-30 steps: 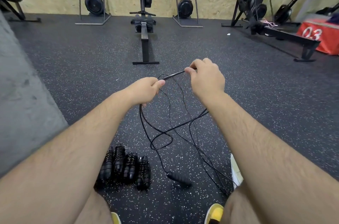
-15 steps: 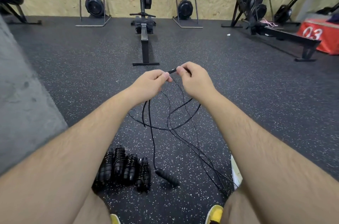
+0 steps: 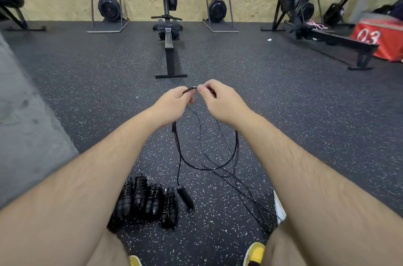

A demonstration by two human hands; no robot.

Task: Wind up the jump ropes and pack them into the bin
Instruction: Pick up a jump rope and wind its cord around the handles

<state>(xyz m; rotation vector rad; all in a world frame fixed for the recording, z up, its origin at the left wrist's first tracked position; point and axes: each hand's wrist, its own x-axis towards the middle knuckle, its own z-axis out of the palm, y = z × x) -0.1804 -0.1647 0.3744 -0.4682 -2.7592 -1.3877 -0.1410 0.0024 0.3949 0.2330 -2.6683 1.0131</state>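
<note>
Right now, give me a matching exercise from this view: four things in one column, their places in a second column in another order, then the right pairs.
Things: 1 held handle; 2 loose handle; 3 wound ropes; 4 red box.
Places: A at the far right edge; B in a row on the floor, left of the loose handle; C between left hand and right hand; D on the floor, just right of the wound ropes.
Pairs: 1-C, 2-D, 3-B, 4-A.

My thin black jump rope (image 3: 209, 167) hangs in loose loops, its free handle (image 3: 185, 198) lying on the floor (image 3: 283, 102) just beside four wound ropes (image 3: 144, 200).
</note>
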